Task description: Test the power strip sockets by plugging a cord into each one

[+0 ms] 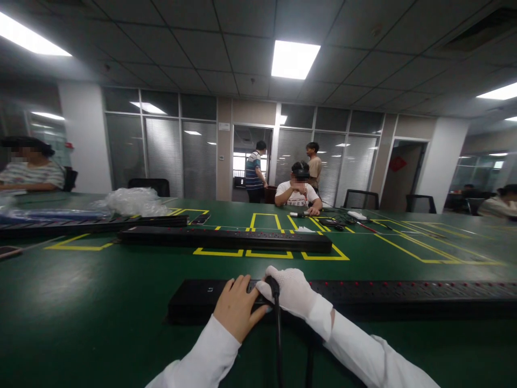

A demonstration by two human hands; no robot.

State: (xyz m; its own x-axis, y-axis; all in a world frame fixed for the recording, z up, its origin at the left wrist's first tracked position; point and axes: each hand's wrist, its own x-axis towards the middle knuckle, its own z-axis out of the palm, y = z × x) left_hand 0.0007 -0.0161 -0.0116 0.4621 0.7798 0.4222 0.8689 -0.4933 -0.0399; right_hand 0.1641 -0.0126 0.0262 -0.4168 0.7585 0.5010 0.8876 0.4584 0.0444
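Observation:
A long black power strip (pixel 191 296) with red dots along its top lies across the green table in front of me. My left hand (pixel 237 307), bare, grips its left part, fingers over the top and thumb against the near side. Beside it, my right hand (pixel 294 293) in a white glove is closed around a black plug (pixel 273 284) at the strip's top. From the plug a black cable (pixel 278 345) hangs down toward me. Whether the plug's pins sit in a socket is hidden by my fingers.
A second black power strip (pixel 226 238) lies farther back, among yellow tape marks (pixel 269 255). Clear plastic wrap (pixel 129 200) and more strips (pixel 92 225) are at the left. Across the table sits a person (pixel 299 191), near cables and a white device (pixel 357 215).

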